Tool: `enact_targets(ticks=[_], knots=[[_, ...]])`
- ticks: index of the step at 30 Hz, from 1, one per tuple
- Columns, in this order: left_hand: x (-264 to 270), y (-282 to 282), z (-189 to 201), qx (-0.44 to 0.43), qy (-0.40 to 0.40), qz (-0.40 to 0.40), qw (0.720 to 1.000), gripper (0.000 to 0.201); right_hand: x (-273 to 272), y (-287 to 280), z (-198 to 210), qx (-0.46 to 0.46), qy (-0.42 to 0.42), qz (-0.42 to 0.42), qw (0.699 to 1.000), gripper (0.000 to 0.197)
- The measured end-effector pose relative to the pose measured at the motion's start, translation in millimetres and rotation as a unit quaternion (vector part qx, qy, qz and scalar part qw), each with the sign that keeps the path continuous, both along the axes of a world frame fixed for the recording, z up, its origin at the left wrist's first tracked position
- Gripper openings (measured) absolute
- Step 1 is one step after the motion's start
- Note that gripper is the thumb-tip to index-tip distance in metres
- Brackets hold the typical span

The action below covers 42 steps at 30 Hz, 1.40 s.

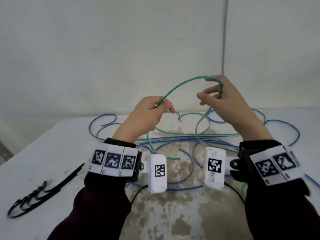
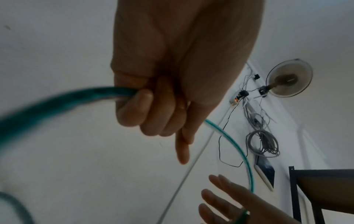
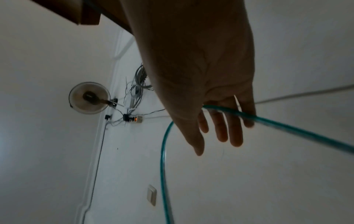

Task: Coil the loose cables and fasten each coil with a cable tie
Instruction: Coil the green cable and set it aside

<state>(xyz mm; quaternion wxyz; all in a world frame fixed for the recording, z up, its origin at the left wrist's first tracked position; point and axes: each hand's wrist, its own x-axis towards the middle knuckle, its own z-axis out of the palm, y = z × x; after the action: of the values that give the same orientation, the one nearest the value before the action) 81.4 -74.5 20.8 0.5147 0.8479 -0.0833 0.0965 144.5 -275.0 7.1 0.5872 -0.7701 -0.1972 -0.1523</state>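
Left grip [image 1: 147,113] clenching one green cable [image 1: 180,85], right grip [image 1: 223,99] loose-fingered under it, one black tie bundle [image 1: 43,191]

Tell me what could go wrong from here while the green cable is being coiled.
1. The right hand has straight fingers; the green cable only lies over them, so the arch may slip off.
2. The green cable crosses the blue cables on the table; pulling may drag or tangle them.
3. The ties lie far left, and the left hand grips the cable, so fetching one may loosen the coil.
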Motion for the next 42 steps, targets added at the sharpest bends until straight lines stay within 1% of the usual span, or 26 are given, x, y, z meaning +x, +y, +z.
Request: enact_targets(ticks=[2,4,6,8,10,11,12,14,15,16,18,21,22,24,26,27,29,31,32,34,36,37,38,39,41,42], knots=[[11.2,-4.2,-2.0,0.041,-0.019,0.020,0.999,0.030,-3.1,-8.6,7.0,-0.014,-0.042,-0.002,0.999,0.042],[18.5,-6.7,-5.8,0.078,-0.030,0.041,0.996,0.031,-6.7,-15.7,10.2,-0.075,-0.076,0.000,0.994,0.040],[23.4,-7.5,-7.2,0.126,-0.039,0.061,0.989,0.030,-10.8,-19.6,11.8,-0.110,-0.071,0.018,0.991,0.044],[25.4,-7.6,-6.0,0.182,-0.067,0.085,0.977,0.029,-13.5,-21.1,13.8,-0.102,-0.058,0.029,0.993,0.048],[23.9,-8.3,-3.2,0.238,-0.097,0.104,0.961,0.028,-15.4,-22.0,16.7,-0.098,-0.059,0.018,0.993,0.054],[23.0,-8.3,-2.5,0.262,-0.106,0.107,0.953,0.027,-15.9,-22.6,18.0,-0.113,-0.058,0.010,0.992,0.054],[22.4,-6.9,-2.7,0.280,-0.112,0.107,0.947,0.027,-16.7,-22.8,18.0,-0.141,-0.057,0.007,0.988,0.048],[21.2,-2.6,-3.3,0.306,-0.127,0.102,0.938,0.024,-19.6,-21.7,19.0,-0.215,-0.047,0.020,0.975,0.024],[19.5,-0.5,-2.9,0.311,-0.139,0.094,0.936,0.021,-21.2,-19.9,19.3,-0.242,-0.040,0.034,0.969,0.020],[17.3,0.8,-2.1,0.306,-0.152,0.078,0.937,0.018,-22.8,-16.6,19.3,-0.254,-0.034,0.047,0.965,0.021],[11.2,1.0,0.9,0.259,-0.171,0.026,0.950,0.013,-29.6,-4.9,20.1,-0.249,-0.048,0.065,0.965,0.017],[2.8,1.5,4.7,0.168,-0.183,-0.033,0.968,0.018,-36.6,11.8,24.5,-0.224,-0.126,0.064,0.964,0.024],[1.7,3.3,4.2,0.150,-0.186,-0.039,0.970,0.018,-37.5,11.8,27.3,-0.200,-0.149,0.049,0.967,0.025],[2.0,10.0,2.5,0.141,-0.184,-0.030,0.972,0.015,-37.0,3.1,33.4,-0.135,-0.175,0.020,0.975,0.025],[2.6,18.3,2.0,0.138,-0.158,-0.026,0.977,0.011,-38.6,-10.3,38.0,-0.071,-0.159,0.018,0.985,0.026],[1.9,21.7,2.5,0.125,-0.137,-0.038,0.982,0.012,-39.7,-15.1,38.9,-0.057,-0.149,0.021,0.987,0.027],[-1.1,24.8,6.0,0.089,-0.105,-0.072,0.988,0.013,-41.6,-19.2,38.4,-0.073,-0.147,0.019,0.986,0.028],[-5.5,25.5,10.9,0.018,-0.108,-0.086,0.990,0.013,-42.3,-17.5,35.1,-0.117,-0.144,0.017,0.982,0.026],[-8.0,25.8,14.3,-0.027,-0.121,-0.085,0.989,0.012,-42.6,-14.6,33.4,-0.141,-0.127,0.022,0.982,0.028],[-12.7,26.1,20.7,-0.102,-0.145,-0.077,0.981,0.012,-42.7,-6.3,30.2,-0.162,-0.081,0.031,0.983,0.031],[-14.9,25.2,23.1,-0.166,-0.151,-0.073,0.972,0.012,-44.0,3.8,27.4,-0.154,-0.070,0.026,0.985,0.028],[-15.2,24.1,23.0,-0.199,-0.146,-0.073,0.966,0.012,-44.9,8.6,26.1,-0.151,-0.076,0.027,0.985,0.030],[-15.1,22.8,22.7,-0.227,-0.139,-0.074,0.961,0.012,-45.6,12.9,25.1,-0.135,-0.080,0.040,0.987,0.030],[-14.4,21.6,22.0,-0.242,-0.132,-0.074,0.958,0.012,-45.3,16.2,24.4,-0.096,-0.075,0.057,0.991,0.025],[-13.4,18.7,20.4,-0.241,-0.105,-0.090,0.961,0.011,-44.9,20.7,24.3,0.056,-0.022,0.097,0.993,0.015],[-12.7,16.9,19.1,-0.232,-0.087,-0.107,0.963,0.011,-44.0,21.5,24.8,0.138,0.013,0.120,0.983,0.014]])
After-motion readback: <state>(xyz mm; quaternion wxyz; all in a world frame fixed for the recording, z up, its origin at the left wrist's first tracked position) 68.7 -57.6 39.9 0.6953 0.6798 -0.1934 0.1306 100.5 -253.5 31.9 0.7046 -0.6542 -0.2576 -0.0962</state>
